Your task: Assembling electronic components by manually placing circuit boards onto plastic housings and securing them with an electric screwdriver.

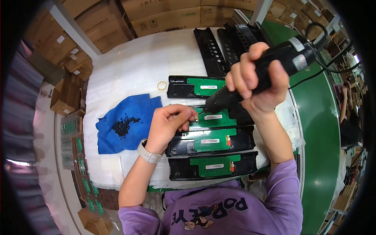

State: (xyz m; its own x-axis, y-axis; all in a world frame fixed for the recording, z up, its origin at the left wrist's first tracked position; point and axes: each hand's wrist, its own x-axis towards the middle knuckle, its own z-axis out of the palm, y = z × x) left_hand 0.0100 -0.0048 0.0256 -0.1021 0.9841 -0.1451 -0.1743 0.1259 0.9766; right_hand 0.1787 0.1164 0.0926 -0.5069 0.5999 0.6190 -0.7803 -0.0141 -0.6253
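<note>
Left of the green circuit board point(211, 119), small black screws point(124, 125) lie on a blue cloth point(117, 133) within reach; the left hand point(168, 123) pinches at the board's left edge, steadying it, while the right hand point(256, 78) clasps the electric screwdriver point(270, 64) angled onto it.

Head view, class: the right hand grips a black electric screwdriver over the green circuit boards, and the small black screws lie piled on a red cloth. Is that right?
Not quite. The cloth is blue, not red, as the head view shows. The rest holds: the right hand grips the black electric screwdriver over the green circuit boards, and the small black screws lie piled on the cloth.
</note>
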